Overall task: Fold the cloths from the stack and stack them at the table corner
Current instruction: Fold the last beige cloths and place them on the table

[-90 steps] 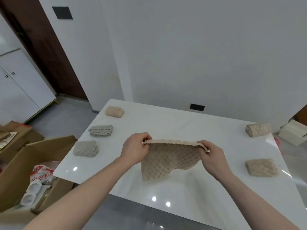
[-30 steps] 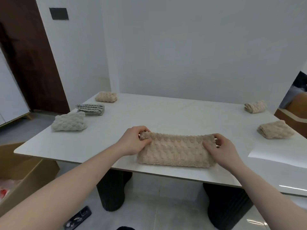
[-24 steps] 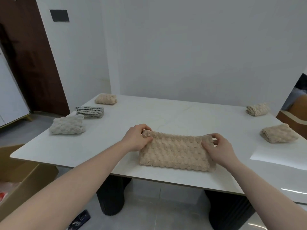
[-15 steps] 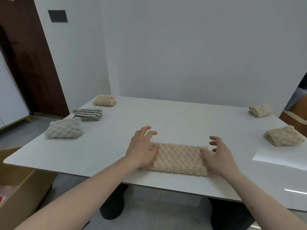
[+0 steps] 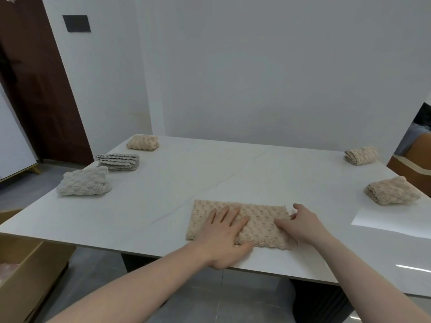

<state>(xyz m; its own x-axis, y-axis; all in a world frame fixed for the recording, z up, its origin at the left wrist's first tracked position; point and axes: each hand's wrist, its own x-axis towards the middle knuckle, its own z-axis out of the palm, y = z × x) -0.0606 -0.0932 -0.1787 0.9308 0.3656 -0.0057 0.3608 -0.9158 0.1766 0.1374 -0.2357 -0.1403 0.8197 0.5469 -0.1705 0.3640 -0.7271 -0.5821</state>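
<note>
L hand (image 5: 224, 231) lies flat, fingers straight, on 1 beige cloth (image 5: 258, 220) near the surface (image 5: 163, 194) front edge; R hand (image 5: 303, 223) presses its right end, fingers loose, gripping nothing. Folded cloths: 3 along left edge (image 5: 85, 181), 2 at right (image 5: 391, 191).

beige cloth (image 5: 256, 220) lowered flat onto table; left hand (image 5: 221, 234) slid rightward over it
</note>
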